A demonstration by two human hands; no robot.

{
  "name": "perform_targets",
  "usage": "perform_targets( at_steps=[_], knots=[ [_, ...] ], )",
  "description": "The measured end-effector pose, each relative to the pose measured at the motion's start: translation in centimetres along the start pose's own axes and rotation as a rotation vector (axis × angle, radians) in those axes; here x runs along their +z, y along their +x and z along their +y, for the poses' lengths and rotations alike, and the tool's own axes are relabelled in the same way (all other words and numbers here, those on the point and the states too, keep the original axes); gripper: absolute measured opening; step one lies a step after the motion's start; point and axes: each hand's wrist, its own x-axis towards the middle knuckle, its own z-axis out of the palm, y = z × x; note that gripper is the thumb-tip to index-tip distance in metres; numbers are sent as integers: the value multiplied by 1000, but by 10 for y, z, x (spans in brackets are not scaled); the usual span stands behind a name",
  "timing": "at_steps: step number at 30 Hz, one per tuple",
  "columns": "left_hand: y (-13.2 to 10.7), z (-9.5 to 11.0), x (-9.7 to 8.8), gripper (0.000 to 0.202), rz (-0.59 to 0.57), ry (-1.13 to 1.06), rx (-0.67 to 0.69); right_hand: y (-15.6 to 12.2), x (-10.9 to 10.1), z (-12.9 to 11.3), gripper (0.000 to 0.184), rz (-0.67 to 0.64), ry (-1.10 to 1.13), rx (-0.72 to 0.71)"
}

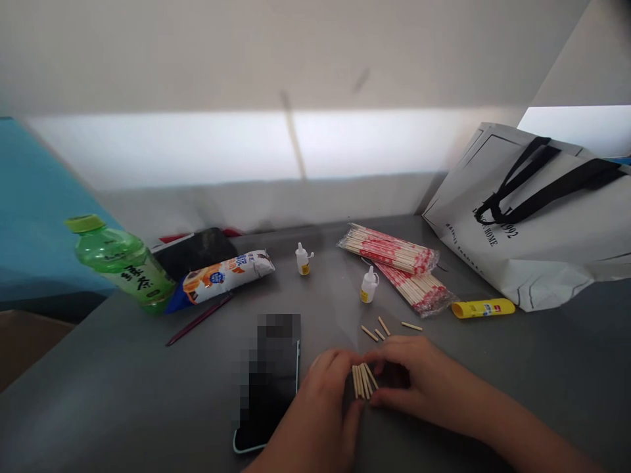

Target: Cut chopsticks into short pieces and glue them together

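Note:
Several short wooden sticks (361,381) lie side by side in a small row on the grey table, the rightmost one slanted. My left hand (325,387) closes in on their left side, fingertips at the top end and thumb near the bottom. From the right, my right hand (411,374) curls its index finger and thumb about the same row, touching its edge. Just beyond my fingers are several loose stick pieces (369,333), with another piece (411,326) to the right. Left of my left hand lies a smartphone (269,394), partly covered by blurred blocks.
Two small white glue bottles (368,287) stand behind the hands. Bagged wooden sticks (389,248), a yellow glue tube (483,308) and a white tote bag (532,217) are at right. At left: a green drink bottle (123,263), snack packet (224,279) and dark red pen (200,320).

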Motion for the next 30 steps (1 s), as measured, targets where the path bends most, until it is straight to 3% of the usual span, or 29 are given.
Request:
perform_targets(
  at_steps=[6,12,20,30],
  knots=[
    [-2,-1,-2,54,-17,7,-32,-1,0,3,42,-17,-35,-39],
    [1,-7,-1,57,-2,30,-29,1,0,1,17,-23,-41,-31],
    [3,-12,4,46,51,-59,-8,-1,-3,-1,28,-51,-58,-20],
    [4,-13,5,50,41,-54,-28,1,-2,0,20,-51,-42,-26]
  ],
)
